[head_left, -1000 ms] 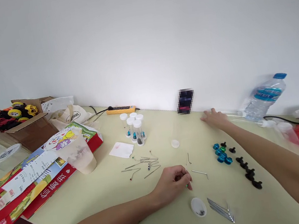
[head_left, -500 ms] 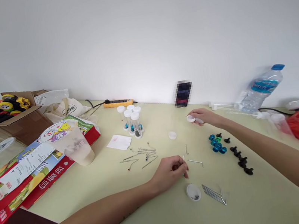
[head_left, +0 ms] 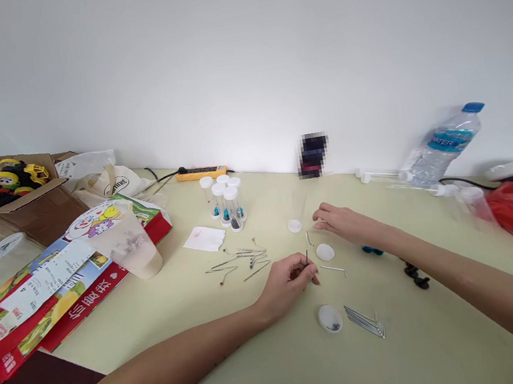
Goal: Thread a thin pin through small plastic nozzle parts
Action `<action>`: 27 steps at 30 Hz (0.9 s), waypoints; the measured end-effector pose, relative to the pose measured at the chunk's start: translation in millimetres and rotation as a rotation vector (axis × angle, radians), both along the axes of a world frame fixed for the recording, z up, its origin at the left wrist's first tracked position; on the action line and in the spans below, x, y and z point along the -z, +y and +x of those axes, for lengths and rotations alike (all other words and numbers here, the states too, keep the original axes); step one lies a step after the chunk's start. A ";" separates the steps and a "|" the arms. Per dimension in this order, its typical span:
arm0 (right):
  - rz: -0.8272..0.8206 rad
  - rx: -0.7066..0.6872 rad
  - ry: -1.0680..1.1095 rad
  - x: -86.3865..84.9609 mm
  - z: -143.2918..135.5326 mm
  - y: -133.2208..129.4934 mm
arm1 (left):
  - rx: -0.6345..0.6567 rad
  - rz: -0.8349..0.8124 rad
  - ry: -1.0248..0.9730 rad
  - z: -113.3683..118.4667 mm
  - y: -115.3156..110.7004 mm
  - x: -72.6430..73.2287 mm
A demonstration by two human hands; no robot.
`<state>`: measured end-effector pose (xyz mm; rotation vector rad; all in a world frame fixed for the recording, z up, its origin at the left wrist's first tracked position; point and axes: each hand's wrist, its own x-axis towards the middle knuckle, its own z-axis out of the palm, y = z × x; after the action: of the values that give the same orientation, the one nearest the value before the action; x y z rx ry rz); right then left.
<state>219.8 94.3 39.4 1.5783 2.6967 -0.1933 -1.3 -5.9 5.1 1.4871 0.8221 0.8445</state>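
My left hand rests on the table, its fingers pinched on a thin metal rod that points upward. My right hand hovers farther back, fingers reaching left and slightly apart, with no held object visible. Just left of those fingers, a faint clear tube seems to rise above a white cap. A white round lid lies between the hands. Near it are a bent metal rod and a shorter one. In front, a small white cup contains tiny dark pieces.
Bent metal rods lie at the front, and several bead-tipped rods at left. Capped tubes stand behind white paper. My right forearm partly covers blue pieces and black pieces. A drink cup stands left.
My right hand has moved left and slightly nearer, and the white lid it held now lies on the table. My left hand keeps the rod in nearly the same place.
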 end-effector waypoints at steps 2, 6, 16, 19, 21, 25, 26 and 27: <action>0.069 0.001 -0.096 0.8 -1.4 -5.4 | 0.002 -0.025 -0.013 -0.4 -0.3 -2.1; 0.207 0.079 -0.232 -11.9 -6.7 -21.9 | 0.003 -0.046 -0.017 -0.8 -0.2 -4.0; 0.012 -0.051 -0.251 -1.1 -7.6 -85.5 | -0.075 0.020 -0.080 -1.4 1.5 -0.7; 0.006 -0.102 -0.279 6.9 -11.2 -94.7 | -0.080 -0.015 -0.111 -0.9 1.6 -0.1; -0.018 -0.115 -0.248 -0.5 -13.0 -92.7 | -0.084 -0.029 -0.114 -0.5 2.0 0.0; -0.017 0.034 -0.038 -42.8 -18.3 -69.6 | -0.074 -0.027 -0.118 0.0 3.6 1.9; -0.010 0.084 0.037 -54.9 -20.8 -61.0 | -0.069 -0.028 -0.117 0.0 4.0 2.7; 0.039 0.131 0.141 -65.8 -23.9 -51.8 | -0.065 -0.027 -0.113 0.0 4.2 3.4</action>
<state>195.9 42.5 105.3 1.8211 2.7153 -0.2651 -1.3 -1.7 1.7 1.3818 0.7981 0.9536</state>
